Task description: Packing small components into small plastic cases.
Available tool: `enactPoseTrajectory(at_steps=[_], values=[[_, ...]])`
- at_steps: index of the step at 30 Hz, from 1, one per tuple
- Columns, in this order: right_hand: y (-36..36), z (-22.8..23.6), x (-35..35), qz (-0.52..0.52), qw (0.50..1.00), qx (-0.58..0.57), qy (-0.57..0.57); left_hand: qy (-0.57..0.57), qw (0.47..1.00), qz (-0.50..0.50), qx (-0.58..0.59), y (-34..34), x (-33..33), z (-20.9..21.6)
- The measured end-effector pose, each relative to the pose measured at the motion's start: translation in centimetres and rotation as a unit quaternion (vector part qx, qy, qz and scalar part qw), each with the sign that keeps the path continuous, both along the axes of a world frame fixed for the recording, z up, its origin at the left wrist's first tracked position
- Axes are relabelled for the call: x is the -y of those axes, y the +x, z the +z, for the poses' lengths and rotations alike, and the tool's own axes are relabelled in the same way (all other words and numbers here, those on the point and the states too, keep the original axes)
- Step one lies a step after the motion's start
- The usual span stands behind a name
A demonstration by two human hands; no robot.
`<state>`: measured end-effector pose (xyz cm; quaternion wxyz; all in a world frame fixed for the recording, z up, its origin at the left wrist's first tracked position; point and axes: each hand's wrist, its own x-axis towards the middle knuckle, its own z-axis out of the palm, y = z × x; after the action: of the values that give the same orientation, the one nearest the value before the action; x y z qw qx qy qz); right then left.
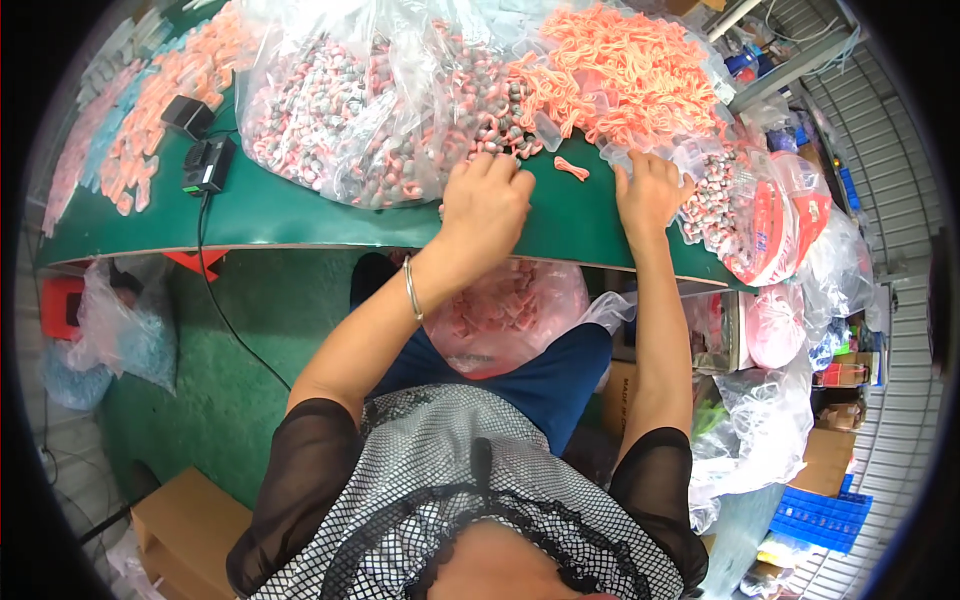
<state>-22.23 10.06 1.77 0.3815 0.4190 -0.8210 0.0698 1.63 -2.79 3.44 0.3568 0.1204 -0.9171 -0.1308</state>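
Note:
My left hand (487, 203) is closed, knuckles up, at the near edge of a heap of small pink-and-grey pieces (500, 120). Its fingertips are hidden, so what they hold cannot be made out. My right hand (651, 196) reaches over the green table (560, 215) with thumb and fingers apart. It is by a clear plastic piece (616, 155), and I cannot tell whether they touch. Between the hands lies one small orange cord bundle (571, 168). Beyond it is a large pile of similar orange bundles (630, 75).
A big clear bag (340, 120) of pink-and-grey pieces stands left of my left hand. Farther left are black adapters (208, 165) with a cable and rows of orange pieces (150, 125). A red-printed bag (770, 220) sits right. A pink bag (510, 320) rests below the table edge.

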Motion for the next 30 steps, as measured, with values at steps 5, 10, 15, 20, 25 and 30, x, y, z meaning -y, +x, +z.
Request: enactPoseTrajectory(at_steps=[5, 10, 15, 20, 25, 30], values=[[-0.3, 0.3, -1.3, 0.082, 0.996, 0.001, -0.028, -0.11, 0.989, 0.071, 0.064, -1.1, 1.5, -1.7], [-0.8, 2.0, -3.5, 0.143, 0.987, 0.009, -0.077, -0.119, 0.991, 0.042, 0.054, -1.2, 1.6, -2.5], [-1.9, 1.6, -4.1, 0.165, 0.982, 0.043, -0.086, -0.095, 0.994, 0.014, 0.048, -1.1, 1.7, -2.9], [1.6, 1.3, -3.2, 0.18, 0.974, 0.132, -0.02, 0.01, 0.998, -0.064, -0.018, -0.7, 1.1, -2.9], [3.1, 1.0, -2.4, 0.137, 0.971, 0.171, 0.094, 0.115, 0.983, -0.138, -0.036, -0.9, 0.5, -3.5], [2.2, -0.5, -2.8, 0.13, 0.948, 0.281, 0.076, 0.206, 0.971, -0.117, -0.018, -0.7, -0.2, -3.4]])
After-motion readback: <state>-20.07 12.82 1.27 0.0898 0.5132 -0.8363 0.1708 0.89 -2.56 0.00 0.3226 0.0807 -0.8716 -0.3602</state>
